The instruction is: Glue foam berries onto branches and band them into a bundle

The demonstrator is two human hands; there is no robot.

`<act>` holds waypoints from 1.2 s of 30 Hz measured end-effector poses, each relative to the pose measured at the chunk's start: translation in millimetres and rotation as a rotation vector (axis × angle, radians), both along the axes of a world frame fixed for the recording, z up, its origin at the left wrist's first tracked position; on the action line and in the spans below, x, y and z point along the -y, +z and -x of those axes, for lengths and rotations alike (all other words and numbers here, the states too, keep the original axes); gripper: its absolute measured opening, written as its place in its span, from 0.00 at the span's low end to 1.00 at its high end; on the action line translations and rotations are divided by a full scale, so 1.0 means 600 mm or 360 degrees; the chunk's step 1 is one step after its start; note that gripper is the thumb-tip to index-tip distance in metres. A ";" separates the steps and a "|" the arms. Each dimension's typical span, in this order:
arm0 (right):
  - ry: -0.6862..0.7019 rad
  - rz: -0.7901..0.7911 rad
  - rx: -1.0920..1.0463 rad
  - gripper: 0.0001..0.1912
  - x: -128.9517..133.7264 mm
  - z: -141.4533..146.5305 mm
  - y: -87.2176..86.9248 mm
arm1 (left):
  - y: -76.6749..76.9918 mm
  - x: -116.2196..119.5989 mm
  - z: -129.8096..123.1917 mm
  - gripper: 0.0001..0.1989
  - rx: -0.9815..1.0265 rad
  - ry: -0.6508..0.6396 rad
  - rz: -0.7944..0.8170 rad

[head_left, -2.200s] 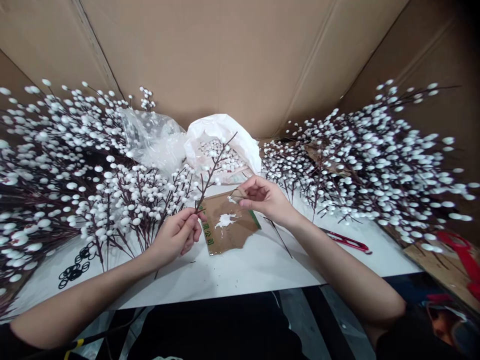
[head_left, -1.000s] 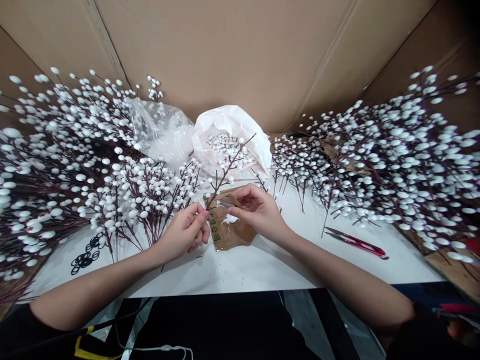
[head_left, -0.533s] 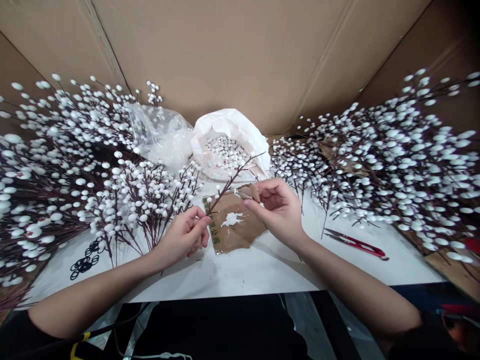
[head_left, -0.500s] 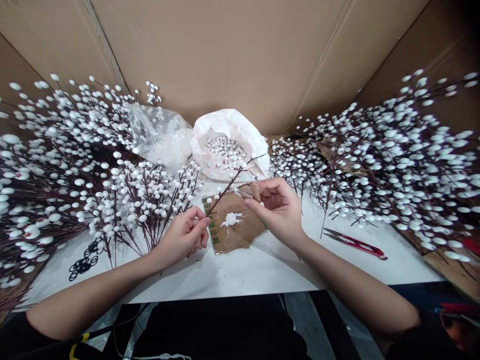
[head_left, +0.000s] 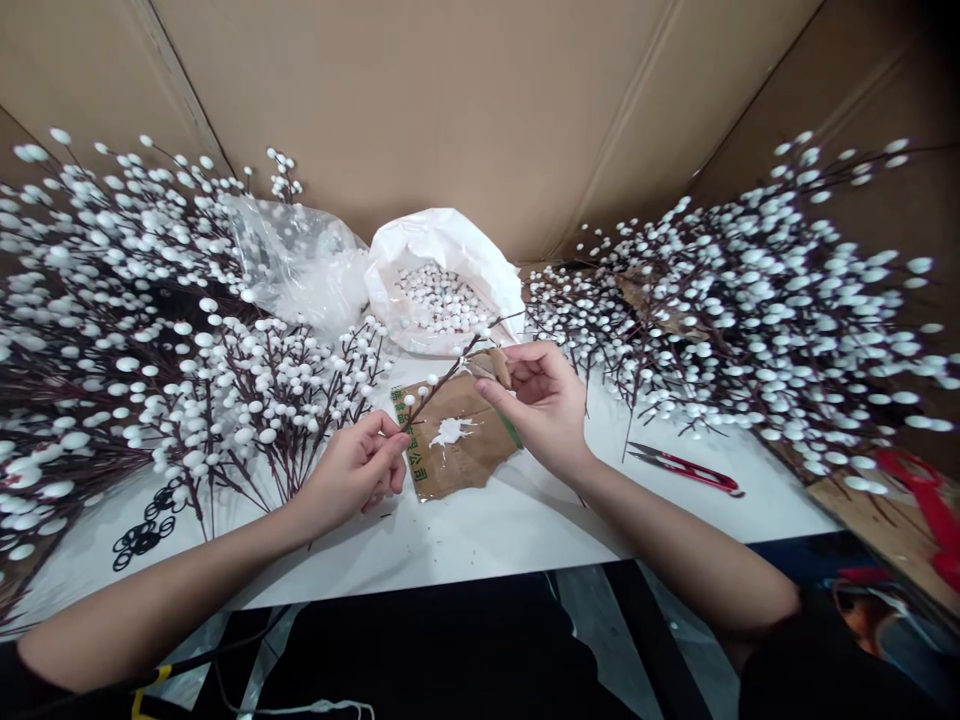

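Note:
My left hand [head_left: 364,460] is closed in a pinch on the lower end of a thin brown artificial twig [head_left: 448,378], which slants up and to the right and carries a few white berries near its base. In my right hand [head_left: 541,400] is a folded scrap of brown cardboard [head_left: 491,366], its edge against the upper part of the twig, with some white stuff where they meet. Below both hands lies a flat piece of brown cardboard [head_left: 465,465] with green print and a white glue-like blob [head_left: 451,431] on it.
Behind stands a white bag of loose berries [head_left: 442,300] beside a clear plastic bag [head_left: 300,265]. White-berry branches crowd the left [head_left: 259,400] and right [head_left: 720,310]. Red-handled snips [head_left: 690,468] lie at right, black rings [head_left: 142,535] at left, on the white table [head_left: 480,545].
The whole view has shifted, so things sit slightly further left. My right hand has brought the cardboard scrap against the twig. The left hand keeps its pinch.

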State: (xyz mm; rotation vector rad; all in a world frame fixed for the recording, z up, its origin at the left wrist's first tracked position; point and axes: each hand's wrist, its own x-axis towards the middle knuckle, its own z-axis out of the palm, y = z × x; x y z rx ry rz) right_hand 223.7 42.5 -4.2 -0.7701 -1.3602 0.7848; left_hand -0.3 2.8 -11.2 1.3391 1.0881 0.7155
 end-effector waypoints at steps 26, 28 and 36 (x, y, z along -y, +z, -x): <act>-0.0275 -0.0065 -0.0095 0.18 -0.025 -0.028 0.009 | -0.004 0.003 0.001 0.14 0.0086 0.0019 0.0076; -0.0261 -0.0069 -0.0092 0.17 -0.026 -0.029 0.007 | -0.004 0.002 0.001 0.15 0.0075 0.0023 0.0080; -0.0233 -0.0067 -0.0059 0.15 -0.028 -0.029 0.004 | -0.003 0.003 -0.001 0.15 0.0074 0.0021 0.0080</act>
